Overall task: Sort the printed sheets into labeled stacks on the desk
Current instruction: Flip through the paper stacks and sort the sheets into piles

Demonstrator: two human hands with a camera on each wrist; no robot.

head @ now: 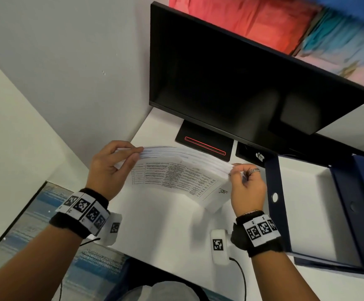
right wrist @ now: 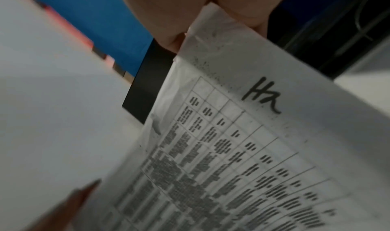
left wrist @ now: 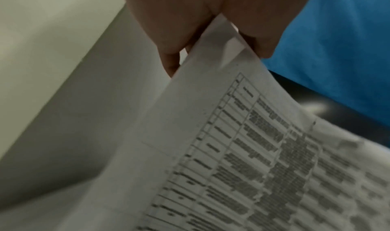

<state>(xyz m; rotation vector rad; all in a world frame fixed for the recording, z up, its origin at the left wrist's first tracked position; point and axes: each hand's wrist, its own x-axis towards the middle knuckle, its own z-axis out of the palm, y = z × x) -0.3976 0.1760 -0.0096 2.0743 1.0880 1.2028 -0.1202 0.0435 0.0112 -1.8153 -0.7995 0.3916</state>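
I hold a bundle of printed sheets (head: 176, 170) above the white desk (head: 165, 224), in front of the monitor. The sheet facing me carries a printed table and a handwritten mark near its right end. My left hand (head: 120, 157) pinches the bundle's left edge between thumb and fingers. My right hand (head: 239, 172) pinches its right edge. The left wrist view shows the printed sheets (left wrist: 242, 151) gripped at a corner by my left hand (left wrist: 211, 39). In the right wrist view the same sheets (right wrist: 242, 142) run out from under my right hand (right wrist: 200, 22).
A black monitor (head: 241, 79) on its stand (head: 205, 140) rises behind the sheets. An open dark blue binder (head: 319, 209) lies on the desk at the right. A white wall (head: 68, 72) borders the desk on the left.
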